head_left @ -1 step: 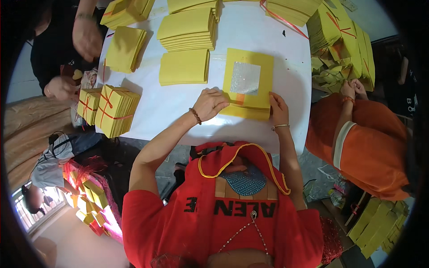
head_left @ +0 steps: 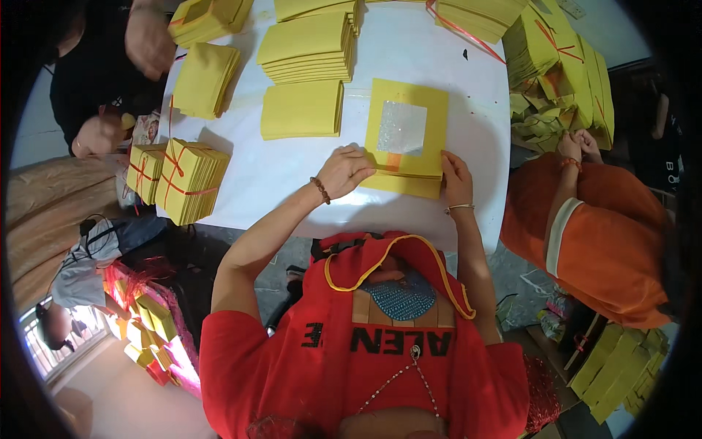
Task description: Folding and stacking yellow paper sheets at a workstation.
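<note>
In front of me on the white table lies a pad of yellow paper with a silver foil square and a small orange patch below it. The near part of the top sheet is bent over along a crease, with more yellow paper beneath. My left hand pinches the near left edge, thumb and fingers together. At the right edge, my right hand grips the paper between thumb and fingers. The undersides of both grips are hidden.
Left of the pad stand several yellow paper stacks. Bundles tied with red string sit at the table's left edge. A person in orange sits at right beside heaped yellow paper. Another person's blurred hand is at upper left.
My hands and the yellow paper stay almost where they were. At upper left, the other person's hands have shifted slightly and moved a paper bundle there a little.
</note>
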`<control>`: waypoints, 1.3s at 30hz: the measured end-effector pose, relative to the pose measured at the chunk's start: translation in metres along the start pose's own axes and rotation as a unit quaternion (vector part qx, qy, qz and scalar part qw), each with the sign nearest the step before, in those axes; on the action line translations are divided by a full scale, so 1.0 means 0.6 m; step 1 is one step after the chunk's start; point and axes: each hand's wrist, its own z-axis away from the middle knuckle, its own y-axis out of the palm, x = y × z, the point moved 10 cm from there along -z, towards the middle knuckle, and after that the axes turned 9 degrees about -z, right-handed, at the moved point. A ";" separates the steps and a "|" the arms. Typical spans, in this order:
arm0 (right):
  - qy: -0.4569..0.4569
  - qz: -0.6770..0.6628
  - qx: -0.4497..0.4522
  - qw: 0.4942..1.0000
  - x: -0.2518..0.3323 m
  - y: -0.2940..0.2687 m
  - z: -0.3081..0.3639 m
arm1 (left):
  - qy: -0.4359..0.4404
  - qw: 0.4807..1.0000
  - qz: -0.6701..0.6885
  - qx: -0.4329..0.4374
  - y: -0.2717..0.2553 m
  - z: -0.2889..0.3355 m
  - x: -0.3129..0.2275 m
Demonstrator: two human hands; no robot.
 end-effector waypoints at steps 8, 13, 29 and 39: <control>-0.192 0.175 -0.044 0.965 0.086 0.005 0.027 | -0.079 0.995 0.050 0.038 0.028 0.000 0.037; 0.005 -0.018 0.013 1.000 0.029 0.016 0.042 | -0.057 0.997 0.058 -0.016 0.021 0.001 0.035; 0.132 -0.147 0.067 0.978 -0.019 0.054 0.039 | 0.148 0.980 -0.132 -0.031 0.023 0.004 -0.071; 0.017 -0.115 -0.026 0.993 -0.010 -0.024 0.029 | 0.163 0.979 -0.116 -0.020 0.020 -0.016 -0.075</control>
